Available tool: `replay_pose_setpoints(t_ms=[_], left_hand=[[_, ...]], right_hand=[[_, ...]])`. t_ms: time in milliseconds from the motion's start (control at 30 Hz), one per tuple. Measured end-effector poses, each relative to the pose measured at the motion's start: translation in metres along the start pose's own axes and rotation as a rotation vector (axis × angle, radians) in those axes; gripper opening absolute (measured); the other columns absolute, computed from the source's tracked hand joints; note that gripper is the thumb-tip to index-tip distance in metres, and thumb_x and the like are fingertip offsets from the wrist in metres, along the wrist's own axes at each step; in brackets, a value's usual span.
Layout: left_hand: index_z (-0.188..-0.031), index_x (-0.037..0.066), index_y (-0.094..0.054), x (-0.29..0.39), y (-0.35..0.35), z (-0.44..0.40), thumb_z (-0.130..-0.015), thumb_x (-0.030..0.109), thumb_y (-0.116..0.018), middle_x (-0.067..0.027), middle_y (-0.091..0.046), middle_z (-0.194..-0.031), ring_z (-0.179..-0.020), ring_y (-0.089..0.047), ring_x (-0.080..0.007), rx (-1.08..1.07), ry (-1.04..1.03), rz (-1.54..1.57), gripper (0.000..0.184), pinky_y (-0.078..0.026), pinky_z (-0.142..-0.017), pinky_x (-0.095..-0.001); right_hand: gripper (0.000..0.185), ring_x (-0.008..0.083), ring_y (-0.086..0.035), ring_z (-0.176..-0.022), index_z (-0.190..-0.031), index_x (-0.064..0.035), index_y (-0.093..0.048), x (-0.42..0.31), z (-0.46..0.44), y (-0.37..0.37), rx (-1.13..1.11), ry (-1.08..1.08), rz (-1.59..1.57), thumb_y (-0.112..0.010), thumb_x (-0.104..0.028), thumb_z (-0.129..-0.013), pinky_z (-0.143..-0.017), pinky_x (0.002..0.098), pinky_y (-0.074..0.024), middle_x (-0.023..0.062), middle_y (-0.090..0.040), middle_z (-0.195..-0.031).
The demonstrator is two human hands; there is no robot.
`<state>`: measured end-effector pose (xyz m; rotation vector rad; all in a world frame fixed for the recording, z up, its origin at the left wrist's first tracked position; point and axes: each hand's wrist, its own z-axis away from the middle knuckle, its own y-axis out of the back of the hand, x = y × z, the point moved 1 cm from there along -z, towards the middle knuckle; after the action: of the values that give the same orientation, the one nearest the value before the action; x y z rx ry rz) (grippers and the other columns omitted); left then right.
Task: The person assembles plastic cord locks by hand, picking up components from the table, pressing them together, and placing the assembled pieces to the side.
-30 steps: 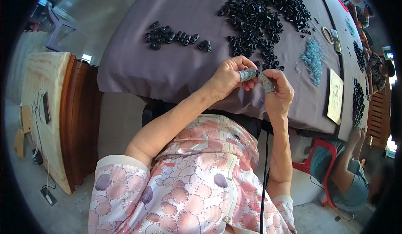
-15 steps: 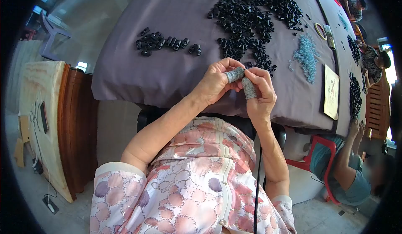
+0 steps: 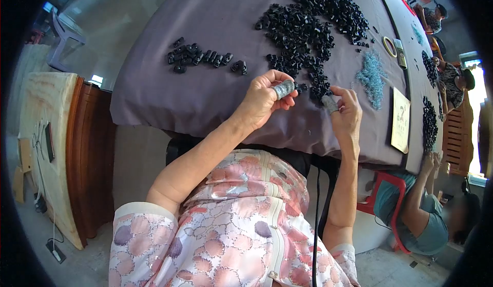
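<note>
My left hand (image 3: pixel 261 99), its thumb wrapped in grey tape, pinches a small black plastic piece (image 3: pixel 296 86) above the near part of the table. Fingers partly cover that piece, so its exact shape is hidden. My right hand (image 3: pixel 347 113), also with a grey-wrapped thumb, is at the near edge of a large pile of small black plastic pieces (image 3: pixel 303 35). Its index finger and thumb point toward the pile, slightly apart, with nothing visible between them. Left of the pile lies a group of black barrel-shaped cord locks (image 3: pixel 196 56).
A grey cloth covers the table (image 3: pixel 221 20). Tiny pale blue pieces (image 3: pixel 373 79) are heaped on the right, beside a printed card (image 3: pixel 400 120) and a tape roll (image 3: pixel 390 46). Other people sit along the right side, one on a red chair (image 3: pixel 395 184).
My hands have come apart. The right hand has moved right and away from the left, to the pile's edge. The left hand stays nearly in place, and a black piece now shows at its fingertips.
</note>
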<state>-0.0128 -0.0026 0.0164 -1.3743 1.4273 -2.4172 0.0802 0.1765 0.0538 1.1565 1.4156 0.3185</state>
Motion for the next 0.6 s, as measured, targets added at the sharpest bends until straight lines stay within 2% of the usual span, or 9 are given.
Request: replay_pose_setpoints(t_ms=[67, 100, 200, 300, 400, 600], left_hand=[[-0.095, 0.004, -0.055, 0.002, 0.005, -0.002, -0.085, 0.001, -0.05, -0.0105, -0.061, -0.08, -0.063, -0.059, -0.0147, 0.036, -0.045, -0.019, 0.011, -0.048, -0.058, -0.0253], [-0.094, 0.004, -0.055, 0.003, 0.007, -0.003, -0.085, 0.001, -0.05, -0.0103, -0.061, -0.08, -0.063, -0.058, -0.0147, 0.053, -0.069, -0.03, 0.011, -0.048, -0.058, -0.0253], [-0.095, 0.004, -0.055, -0.002, 0.012, -0.002, -0.085, 0.0, -0.05, -0.0098, -0.061, -0.079, -0.063, -0.058, -0.0145, 0.067, -0.129, 0.039, 0.012, -0.048, -0.057, -0.0252], [-0.095, 0.004, -0.055, -0.004, 0.01, 0.002, -0.085, -0.001, -0.048, -0.0095, -0.061, -0.079, -0.063, -0.058, -0.0144, 0.082, -0.141, 0.063, 0.013, -0.048, -0.058, -0.0256], [-0.096, 0.003, -0.055, -0.004, 0.014, 0.006, -0.085, -0.002, -0.047, -0.0099, -0.061, -0.079, -0.064, -0.058, -0.0144, 0.058, -0.154, 0.107, 0.014, -0.048, -0.058, -0.0259], [-0.093, 0.003, -0.055, -0.004, 0.012, 0.008, -0.086, 0.0, -0.049, -0.0091, -0.061, -0.079, -0.064, -0.058, -0.0141, 0.053, -0.156, 0.078, 0.01, -0.048, -0.058, -0.0259]], right_hand=[[0.031, 0.0208, -0.056, -0.07, -0.098, -0.0063, -0.062, -0.012, 0.001, -0.005, -0.038, 0.081, 0.11, -0.067, -0.004, -0.067, -0.063, 0.0287, -0.045, 0.0074, -0.056, -0.087], [0.037, 0.0252, -0.054, -0.079, -0.102, -0.0087, -0.061, -0.014, -0.002, -0.014, -0.032, 0.124, 0.051, -0.067, -0.005, -0.065, -0.07, 0.0346, -0.0444, 0.0095, -0.054, -0.094], [0.041, 0.0276, -0.049, -0.091, -0.104, -0.0106, -0.061, -0.029, -0.016, -0.037, -0.013, 0.437, 0.09, -0.064, -0.002, -0.063, -0.079, 0.0375, -0.0405, 0.0099, -0.052, -0.101], [0.042, 0.0282, -0.046, -0.097, -0.104, -0.0124, -0.061, -0.051, -0.028, -0.05, -0.102, 0.539, 0.164, -0.062, -0.002, -0.063, -0.084, 0.0389, -0.0364, 0.0095, -0.05, -0.106], [0.04, 0.0266, -0.046, -0.095, -0.102, -0.0134, -0.062, -0.05, -0.038, -0.06, -0.065, 0.691, 0.221, -0.061, -0.003, -0.064, -0.083, 0.0376, -0.036, 0.0083, -0.051, -0.105], [0.037, 0.0239, -0.047, -0.096, -0.097, -0.0126, -0.064, -0.024, -0.061, -0.056, 0.044, 0.665, 0.26, -0.06, -0.002, -0.062, -0.081, 0.0359, -0.0365, 0.0039, -0.053, -0.103]])
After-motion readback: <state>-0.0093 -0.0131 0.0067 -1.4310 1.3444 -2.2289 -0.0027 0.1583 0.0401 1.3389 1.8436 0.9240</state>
